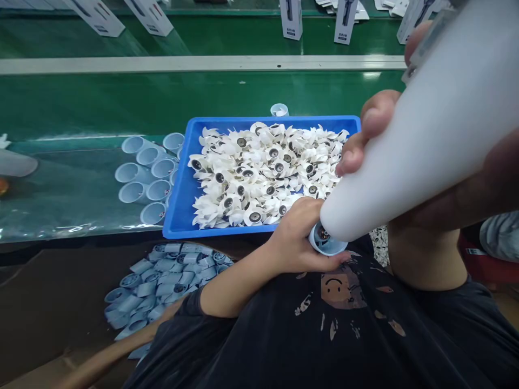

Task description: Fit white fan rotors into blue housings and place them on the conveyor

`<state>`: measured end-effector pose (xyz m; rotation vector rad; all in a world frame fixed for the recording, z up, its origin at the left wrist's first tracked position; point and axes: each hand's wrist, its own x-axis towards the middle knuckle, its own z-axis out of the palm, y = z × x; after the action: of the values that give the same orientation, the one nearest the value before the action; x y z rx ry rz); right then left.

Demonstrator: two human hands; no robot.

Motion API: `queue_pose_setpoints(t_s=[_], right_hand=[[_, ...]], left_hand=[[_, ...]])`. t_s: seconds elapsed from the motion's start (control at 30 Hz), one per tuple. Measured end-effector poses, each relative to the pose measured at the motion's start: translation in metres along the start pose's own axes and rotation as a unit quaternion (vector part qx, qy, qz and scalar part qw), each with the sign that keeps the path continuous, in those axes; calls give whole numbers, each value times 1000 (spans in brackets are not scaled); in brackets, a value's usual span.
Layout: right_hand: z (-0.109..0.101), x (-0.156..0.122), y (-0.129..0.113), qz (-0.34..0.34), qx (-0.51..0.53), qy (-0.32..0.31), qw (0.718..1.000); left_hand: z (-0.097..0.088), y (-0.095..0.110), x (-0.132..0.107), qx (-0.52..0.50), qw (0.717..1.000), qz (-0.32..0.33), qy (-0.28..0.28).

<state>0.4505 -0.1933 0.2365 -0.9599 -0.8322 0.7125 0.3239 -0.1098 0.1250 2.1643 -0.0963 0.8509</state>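
Note:
My left hand (298, 237) is wrapped round a light blue plastic cylinder (334, 247), with a small metal and dark part visible inside its open end. My right hand (377, 119) grips a large white tube-shaped tool (421, 124) that slants down to the left. The tool's narrow end is at the mouth of the cylinder; whether it touches the part inside is hidden. Just beyond my hands, a blue tray (174, 216) holds many white fan impellers (259, 167) with dark round hubs.
Blue cylinders (152, 173) stand grouped left of the tray, and one more cylinder (279, 109) is behind it. A pile of similar blue pieces (170, 281) lies below the table edge at left. White printed boxes (291, 19) stand along the green bench (121, 102) at the back.

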Motion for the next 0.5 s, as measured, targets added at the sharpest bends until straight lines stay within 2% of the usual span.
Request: queue_pose_setpoints(t_s=[0.07,0.13,0.2,0.3,0.37,0.43,0.5], right_hand=[[2,1,-1,9,-77,21,997],[3,2,-2,36,-178,15,983],[-3,0,-2,50,-280,-6,959],[-24,-5,-2,71,-409,-35,909],[-41,-9,-1,85,-452,-57,886],[-53,-11,0,89,-458,-71,881],[-59,-12,2,96,-450,-83,884]], left_hand=[[0,0,0,-7,1000,-18,-4],[0,0,0,-12,999,-28,-9],[-1,0,0,-13,999,-30,-11],[-1,0,0,-16,1000,-24,-7],[-1,0,0,-24,1000,-16,-4],[-2,-2,0,-33,999,-14,-8],[-6,-6,-5,-29,998,-41,-30]])
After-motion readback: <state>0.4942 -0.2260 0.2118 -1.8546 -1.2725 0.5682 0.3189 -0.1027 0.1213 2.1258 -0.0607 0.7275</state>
